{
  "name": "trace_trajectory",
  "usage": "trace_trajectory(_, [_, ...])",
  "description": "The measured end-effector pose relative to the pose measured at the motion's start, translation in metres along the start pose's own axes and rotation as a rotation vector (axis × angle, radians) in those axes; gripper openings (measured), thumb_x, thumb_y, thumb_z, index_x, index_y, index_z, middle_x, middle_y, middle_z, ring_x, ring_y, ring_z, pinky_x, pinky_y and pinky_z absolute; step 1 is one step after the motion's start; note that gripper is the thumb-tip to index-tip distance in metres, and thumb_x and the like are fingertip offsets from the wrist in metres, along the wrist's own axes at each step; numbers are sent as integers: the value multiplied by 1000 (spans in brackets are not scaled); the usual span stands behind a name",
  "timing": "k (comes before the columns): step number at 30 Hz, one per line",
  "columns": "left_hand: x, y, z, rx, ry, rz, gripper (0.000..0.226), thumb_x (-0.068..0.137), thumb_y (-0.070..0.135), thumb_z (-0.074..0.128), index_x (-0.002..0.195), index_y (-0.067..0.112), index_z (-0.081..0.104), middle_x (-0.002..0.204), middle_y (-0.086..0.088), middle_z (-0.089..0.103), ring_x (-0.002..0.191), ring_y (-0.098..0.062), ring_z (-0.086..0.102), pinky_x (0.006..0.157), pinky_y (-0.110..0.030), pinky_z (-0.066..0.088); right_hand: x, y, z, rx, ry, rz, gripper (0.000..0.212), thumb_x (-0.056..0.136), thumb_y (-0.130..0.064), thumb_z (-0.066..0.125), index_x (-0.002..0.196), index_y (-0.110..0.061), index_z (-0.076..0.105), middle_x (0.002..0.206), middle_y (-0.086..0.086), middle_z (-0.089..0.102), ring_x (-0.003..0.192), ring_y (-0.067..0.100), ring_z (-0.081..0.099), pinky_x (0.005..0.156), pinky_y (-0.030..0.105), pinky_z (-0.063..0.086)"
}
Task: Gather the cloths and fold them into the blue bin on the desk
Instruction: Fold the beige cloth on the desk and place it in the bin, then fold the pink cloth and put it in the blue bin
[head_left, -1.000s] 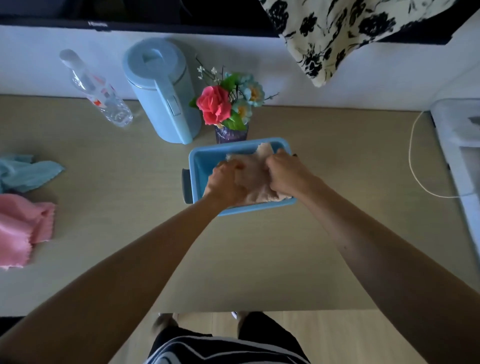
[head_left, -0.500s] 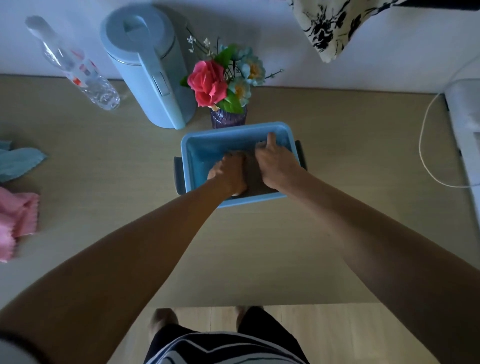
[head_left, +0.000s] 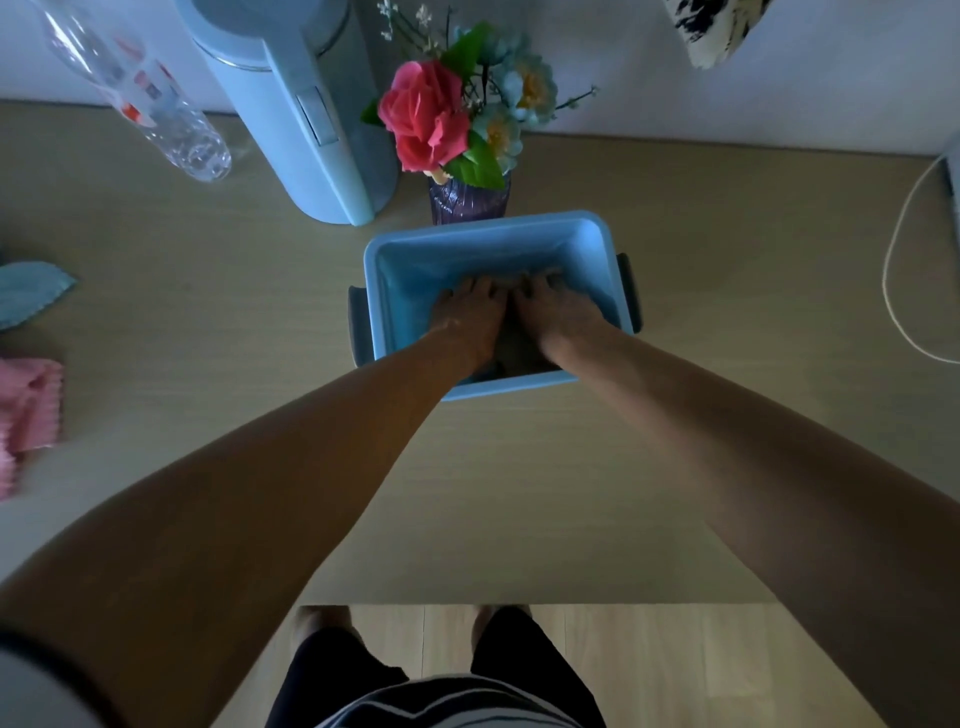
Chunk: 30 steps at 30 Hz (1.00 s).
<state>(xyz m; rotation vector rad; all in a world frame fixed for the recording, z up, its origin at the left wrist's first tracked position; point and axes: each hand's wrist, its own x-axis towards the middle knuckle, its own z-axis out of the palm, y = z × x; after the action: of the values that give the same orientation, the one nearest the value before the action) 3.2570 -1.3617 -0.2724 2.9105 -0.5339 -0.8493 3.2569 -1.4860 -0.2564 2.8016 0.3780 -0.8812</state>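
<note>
At frame centre, the left hand (head_left: 470, 317) and right hand (head_left: 560, 312) press a cloth (head_left: 514, 357) flat inside the blue bin (head_left: 415, 260) on the table (head_left: 737, 312), each grip wide (fingers straight). A pink cloth (head_left: 28, 405) and teal cloth (head_left: 26, 291) lie at the left edge.

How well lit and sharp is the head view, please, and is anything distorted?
Head view: dim overall; the cloth under the left hand and right hand in the blue bin sits in shadow, its colour unclear. Head view: wide-angle bending tilts the bottle and kettle outward. Head view: the pink cloth at the edge is smeared.
</note>
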Motion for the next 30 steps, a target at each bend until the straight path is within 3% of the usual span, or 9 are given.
trace_trajectory(4, [-7, 0, -10, -111, 3, 4, 85, 75, 35, 81, 148, 16, 41, 148, -13, 42, 140, -34, 38, 113, -45, 39, -5, 5, -8, 102, 48, -12, 55, 95, -6, 56, 148, -11, 40, 150, 18, 37, 135, 38, 46, 106, 50, 46])
trace_trajectory(7, [-31, -4, -34, -394, 97, -15, 71, 70, 37, 85, 132, 14, 58, 132, -12, 60, 124, -31, 58, 103, -42, 50, -18, 12, -30, 260, 128, -31, 49, 83, -11, 72, 129, -12, 55, 131, 11, 54, 120, 33, 58, 94, 46, 53])
trace_trajectory(10, [-82, -21, -64, -726, 304, 11, 64, 72, 29, 89, 126, 11, 61, 123, -8, 65, 113, -23, 63, 93, -25, 47, -49, 10, -57, 543, 381, 34, 44, 81, -23, 75, 122, -15, 59, 120, 11, 62, 103, 32, 66, 87, 41, 54])
trace_trajectory(12, [-125, -41, -79, -881, 473, 48, 56, 74, 19, 88, 123, 7, 63, 117, -8, 67, 103, -16, 65, 83, -14, 44, -76, -1, -71, 796, 586, 46, 38, 83, -21, 75, 119, -16, 61, 115, 7, 63, 92, 25, 70, 84, 45, 56])
trace_trajectory(14, [-167, -65, -87, -950, 557, 42, 51, 76, 16, 86, 122, 9, 64, 114, -3, 68, 93, -9, 65, 77, -14, 47, -101, -23, -84, 971, 748, 13, 31, 86, -16, 72, 115, -13, 62, 111, 3, 65, 90, 19, 71, 82, 43, 58])
trace_trajectory(16, [-204, -92, -86, -1005, 592, 2, 47, 77, 17, 85, 120, 14, 65, 115, 2, 69, 100, -9, 66, 81, -20, 51, -121, -55, -94, 1105, 842, -1, 30, 89, -13, 69, 119, -13, 62, 113, 0, 67, 91, 13, 70, 85, 33, 59])
trace_trajectory(19, [-252, -132, -74, -1052, 650, -61, 42, 79, 20, 85, 116, 21, 65, 111, 8, 71, 105, -8, 67, 86, -26, 54, -139, -117, -101, 1226, 900, -40, 38, 90, -8, 66, 127, -9, 59, 122, 3, 67, 100, 18, 70, 91, 34, 57])
trace_trajectory(23, [-291, -177, -50, -1096, 702, -150, 34, 83, 22, 81, 114, 22, 67, 110, 10, 72, 105, -8, 67, 90, -30, 55, -135, -198, -94, 1191, 944, -123, 45, 88, -8, 67, 132, -5, 56, 124, 8, 64, 113, 20, 65, 99, 37, 53])
trace_trajectory(30, [-329, -255, -10, -1088, 798, -319, 26, 87, 21, 76, 112, 22, 68, 110, 11, 71, 103, -10, 65, 88, -28, 52, -113, -306, -79, 1080, 718, -241, 55, 89, -10, 67, 141, -13, 49, 133, 4, 57, 123, 14, 58, 103, 41, 50])
